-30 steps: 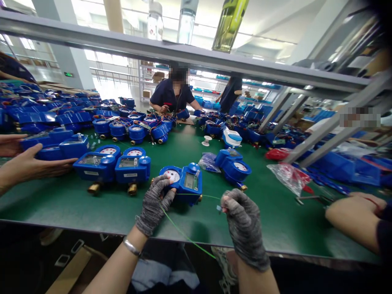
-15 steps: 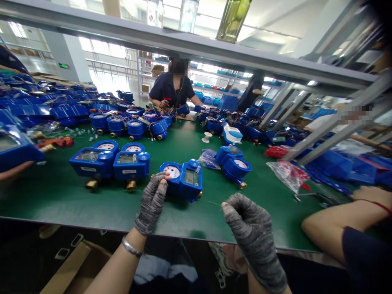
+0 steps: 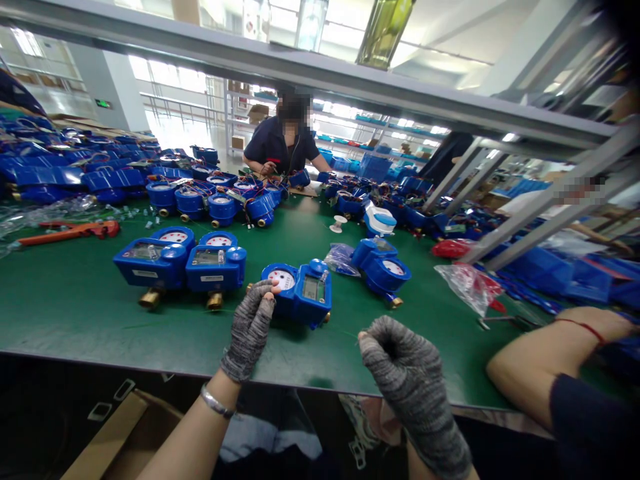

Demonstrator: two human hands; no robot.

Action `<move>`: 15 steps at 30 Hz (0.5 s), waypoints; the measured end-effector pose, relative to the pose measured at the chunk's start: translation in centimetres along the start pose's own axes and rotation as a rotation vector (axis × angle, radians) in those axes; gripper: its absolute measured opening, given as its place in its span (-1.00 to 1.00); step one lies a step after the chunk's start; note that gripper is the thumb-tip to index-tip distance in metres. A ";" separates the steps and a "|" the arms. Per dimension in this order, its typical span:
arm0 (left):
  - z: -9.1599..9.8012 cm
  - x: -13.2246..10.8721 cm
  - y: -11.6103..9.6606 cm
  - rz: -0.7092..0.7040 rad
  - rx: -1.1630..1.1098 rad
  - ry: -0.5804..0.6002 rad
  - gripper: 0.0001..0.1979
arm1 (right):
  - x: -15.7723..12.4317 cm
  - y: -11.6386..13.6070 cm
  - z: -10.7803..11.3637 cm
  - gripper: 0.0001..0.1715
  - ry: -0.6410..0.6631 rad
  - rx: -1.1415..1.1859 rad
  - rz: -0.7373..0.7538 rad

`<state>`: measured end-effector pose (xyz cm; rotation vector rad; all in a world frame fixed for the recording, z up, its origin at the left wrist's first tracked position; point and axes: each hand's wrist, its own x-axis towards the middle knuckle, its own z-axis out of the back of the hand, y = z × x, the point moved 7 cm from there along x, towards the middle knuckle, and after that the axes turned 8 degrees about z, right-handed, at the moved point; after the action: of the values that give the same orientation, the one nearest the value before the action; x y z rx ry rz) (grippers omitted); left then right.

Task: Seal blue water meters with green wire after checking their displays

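Note:
A blue water meter (image 3: 314, 293) with a white round dial and a small display window lies on the green table in front of me. My left hand (image 3: 251, 320), in a grey fingerless glove, has its fingers closed at the dial end of this meter. To the right, my right hand (image 3: 400, 367), gloved the same way, pinches a thin green wire (image 3: 346, 332) between thumb and forefinger. The wire runs from the meter's right side to my fingertips. Another thin green strand shows on the table left of my left hand.
Two blue meters (image 3: 215, 270) stand left, another (image 3: 383, 270) right. An orange wrench (image 3: 70, 231), a white spool (image 3: 339, 224) and plastic bags (image 3: 470, 287) lie around. Many meters line the far side, where a co-worker (image 3: 285, 147) sits. Another person's forearm (image 3: 545, 353) rests at right.
The meter and bare hand at the left edge have gone from view, uncovering the orange wrench. My right hand has shifted slightly left. The forearm on the right has moved a little.

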<state>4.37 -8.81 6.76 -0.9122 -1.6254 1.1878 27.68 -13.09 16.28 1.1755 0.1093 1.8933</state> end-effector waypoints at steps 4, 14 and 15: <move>-0.1 0.0 0.1 -0.012 0.017 0.028 -0.76 | -0.1 -0.2 -0.1 -0.68 -0.011 -0.017 -0.008; -0.2 0.0 0.0 -0.013 0.022 0.042 -0.76 | 0.0 -0.6 -0.4 -0.67 0.016 -0.024 -0.019; -0.2 -0.1 0.0 -0.015 0.020 0.042 -0.76 | 0.0 -0.5 -0.4 -0.67 0.012 -0.019 -0.021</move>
<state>4.60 -8.80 6.79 -0.9051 -1.5813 1.1655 27.73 -12.60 15.83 1.1459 0.1093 1.8796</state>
